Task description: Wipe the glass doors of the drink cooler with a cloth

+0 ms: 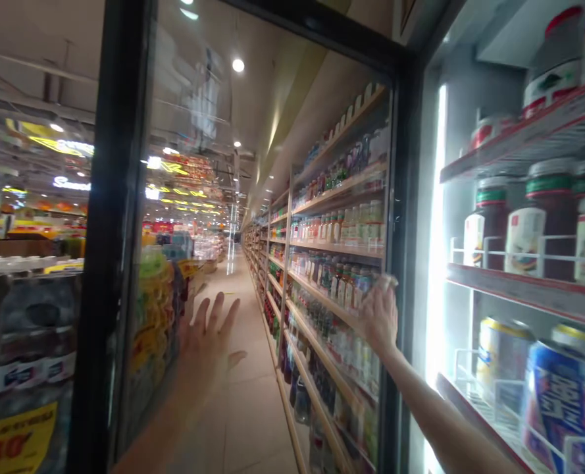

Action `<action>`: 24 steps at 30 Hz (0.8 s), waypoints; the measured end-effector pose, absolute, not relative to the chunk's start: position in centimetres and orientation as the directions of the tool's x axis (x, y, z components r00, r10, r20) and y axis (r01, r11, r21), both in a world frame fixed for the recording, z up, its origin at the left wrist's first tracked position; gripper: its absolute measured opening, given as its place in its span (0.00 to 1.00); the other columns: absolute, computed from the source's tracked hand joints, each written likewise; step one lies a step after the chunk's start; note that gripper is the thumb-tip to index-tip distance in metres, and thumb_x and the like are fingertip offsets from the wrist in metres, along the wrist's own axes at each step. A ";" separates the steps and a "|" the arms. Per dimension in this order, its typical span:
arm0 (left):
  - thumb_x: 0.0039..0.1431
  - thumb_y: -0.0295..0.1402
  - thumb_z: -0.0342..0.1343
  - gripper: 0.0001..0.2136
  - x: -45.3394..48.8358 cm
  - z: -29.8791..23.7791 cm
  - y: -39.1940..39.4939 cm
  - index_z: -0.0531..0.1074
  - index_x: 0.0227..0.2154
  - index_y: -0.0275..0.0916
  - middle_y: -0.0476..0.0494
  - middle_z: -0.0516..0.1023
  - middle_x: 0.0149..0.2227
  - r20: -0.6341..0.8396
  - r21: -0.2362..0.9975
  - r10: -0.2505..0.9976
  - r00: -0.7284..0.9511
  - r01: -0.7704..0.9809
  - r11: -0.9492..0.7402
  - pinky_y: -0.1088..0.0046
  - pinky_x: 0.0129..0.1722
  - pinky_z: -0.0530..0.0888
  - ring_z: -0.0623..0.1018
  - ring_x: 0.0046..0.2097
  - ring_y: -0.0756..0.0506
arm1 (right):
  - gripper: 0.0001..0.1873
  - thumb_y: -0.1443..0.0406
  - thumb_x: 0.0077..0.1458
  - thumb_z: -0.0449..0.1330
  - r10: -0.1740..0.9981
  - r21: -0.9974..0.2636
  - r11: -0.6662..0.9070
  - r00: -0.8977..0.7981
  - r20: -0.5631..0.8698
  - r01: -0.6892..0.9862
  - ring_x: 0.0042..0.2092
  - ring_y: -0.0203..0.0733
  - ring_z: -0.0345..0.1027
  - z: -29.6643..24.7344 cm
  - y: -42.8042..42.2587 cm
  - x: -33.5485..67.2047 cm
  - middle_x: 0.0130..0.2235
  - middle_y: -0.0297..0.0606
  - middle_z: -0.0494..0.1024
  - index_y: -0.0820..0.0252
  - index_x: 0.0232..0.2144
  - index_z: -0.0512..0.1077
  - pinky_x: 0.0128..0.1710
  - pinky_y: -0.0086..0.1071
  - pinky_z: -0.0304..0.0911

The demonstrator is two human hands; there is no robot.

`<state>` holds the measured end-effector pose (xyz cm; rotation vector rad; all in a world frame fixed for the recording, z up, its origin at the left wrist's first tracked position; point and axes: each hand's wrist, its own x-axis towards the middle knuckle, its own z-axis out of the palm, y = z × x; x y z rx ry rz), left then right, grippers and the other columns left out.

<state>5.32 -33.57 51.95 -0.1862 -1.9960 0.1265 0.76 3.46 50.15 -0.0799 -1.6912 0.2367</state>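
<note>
The glass door (208, 158) of a lit drinks fridge stands swung out in front of me, in a black frame (117, 217). My left hand (210, 339) is raised before the pane with its fingers spread, blurred and holding nothing. I cannot tell whether it touches the glass. Farther right, my right hand (380, 315) is up at the pane beside the frame on the fridge side. Its fingers are bent over a small whitish cloth (389, 280), of which only an edge shows above the knuckles.
Fridge shelves (524, 289) on the right hold dark bottles (492, 220) and cans (559, 395). Through or in the glass appear long drink shelves (334, 247) and a tiled aisle (245, 401). Packed bottles (33, 342) with a yellow price sign (16, 441) stand left.
</note>
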 end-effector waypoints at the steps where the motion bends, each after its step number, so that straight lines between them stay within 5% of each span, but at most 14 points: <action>1: 0.47 0.33 0.63 0.36 5.4 52.9 -33.7 0.58 0.60 0.41 0.35 0.52 0.66 0.891 -0.172 0.187 -0.413 0.074 0.982 0.44 0.61 0.51 0.53 0.65 0.30 | 0.30 0.60 0.62 0.41 0.172 -0.184 0.979 -0.130 0.976 -0.085 0.66 0.54 0.43 47.7 3.4 1.0 0.65 0.52 0.51 0.63 0.65 0.46 0.57 0.52 0.55; 4: 0.41 0.36 0.67 0.42 5.3 56.1 -34.2 0.57 0.61 0.42 0.34 0.49 0.66 0.892 -0.175 0.200 -0.406 0.097 0.980 0.42 0.61 0.50 0.51 0.66 0.29 | 0.32 0.61 0.62 0.43 0.122 -0.130 0.990 -0.125 0.985 -0.054 0.66 0.54 0.43 44.0 3.9 0.6 0.66 0.48 0.50 0.56 0.66 0.40 0.56 0.53 0.55; 9: 0.34 0.40 0.70 0.51 4.9 58.3 -35.0 0.51 0.63 0.42 0.33 0.43 0.67 0.897 -0.194 0.224 -0.381 0.116 0.974 0.42 0.60 0.51 0.44 0.67 0.29 | 0.29 0.61 0.61 0.39 0.290 -0.295 0.951 -0.065 0.955 -0.093 0.65 0.57 0.44 52.8 1.5 -0.3 0.64 0.54 0.53 0.66 0.63 0.52 0.57 0.55 0.51; 11: 0.35 0.42 0.70 0.50 4.7 58.1 -35.2 0.52 0.63 0.42 0.34 0.44 0.67 0.893 -0.191 0.226 -0.389 0.126 0.973 0.41 0.60 0.52 0.44 0.67 0.28 | 0.29 0.63 0.61 0.41 0.082 -0.094 0.986 -0.091 0.992 -0.134 0.66 0.54 0.39 55.2 -1.8 0.1 0.65 0.51 0.51 0.65 0.63 0.52 0.60 0.51 0.48; 14: 0.34 0.44 0.69 0.50 4.6 57.8 -35.2 0.53 0.62 0.43 0.33 0.45 0.67 0.888 -0.174 0.213 -0.408 0.131 0.976 0.40 0.59 0.54 0.45 0.66 0.28 | 0.29 0.63 0.59 0.46 -0.412 0.384 0.886 -0.061 0.909 -0.262 0.67 0.48 0.40 54.5 -6.1 1.0 0.64 0.41 0.56 0.55 0.62 0.54 0.62 0.47 0.45; 16: 0.32 0.45 0.70 0.50 4.7 57.9 -35.0 0.54 0.62 0.44 0.34 0.47 0.66 0.881 -0.158 0.198 -0.430 0.128 0.979 0.41 0.59 0.55 0.47 0.66 0.28 | 0.28 0.63 0.58 0.47 -0.555 0.524 0.798 -0.025 0.831 -0.297 0.66 0.46 0.43 53.9 -6.5 1.2 0.62 0.37 0.60 0.50 0.62 0.55 0.62 0.46 0.44; 18: 0.32 0.44 0.70 0.50 5.0 58.1 -34.7 0.54 0.62 0.45 0.35 0.48 0.66 0.878 -0.148 0.184 -0.443 0.114 0.982 0.41 0.59 0.55 0.48 0.66 0.28 | 0.28 0.64 0.59 0.46 -0.371 0.352 0.904 -0.035 0.928 -0.244 0.65 0.48 0.45 54.7 -5.0 0.9 0.63 0.41 0.59 0.52 0.63 0.53 0.61 0.49 0.46; 21: 0.32 0.42 0.71 0.51 5.5 58.6 -34.1 0.53 0.62 0.44 0.35 0.46 0.67 0.869 -0.137 0.164 -0.467 0.091 0.986 0.42 0.59 0.55 0.47 0.66 0.28 | 0.29 0.63 0.61 0.42 0.197 -0.196 0.973 -0.010 0.980 -0.125 0.65 0.56 0.44 57.4 -3.3 0.2 0.65 0.52 0.52 0.60 0.64 0.49 0.56 0.55 0.50; 22: 0.32 0.43 0.71 0.51 5.6 58.7 -34.0 0.53 0.62 0.44 0.34 0.46 0.67 0.861 -0.126 0.153 -0.484 0.087 0.988 0.43 0.59 0.54 0.47 0.66 0.28 | 0.30 0.63 0.61 0.42 0.250 -0.249 0.961 -0.005 0.968 -0.121 0.65 0.57 0.42 57.8 -3.8 0.1 0.65 0.53 0.51 0.61 0.64 0.48 0.56 0.56 0.49; 24: 0.33 0.44 0.70 0.51 5.6 58.7 -33.9 0.52 0.62 0.44 0.34 0.45 0.67 0.840 -0.119 0.150 -0.521 0.092 0.989 0.43 0.59 0.55 0.47 0.66 0.27 | 0.29 0.63 0.61 0.43 0.039 -0.043 0.985 -0.029 0.999 -0.166 0.66 0.54 0.40 57.5 -6.2 0.1 0.65 0.49 0.52 0.58 0.64 0.50 0.59 0.54 0.46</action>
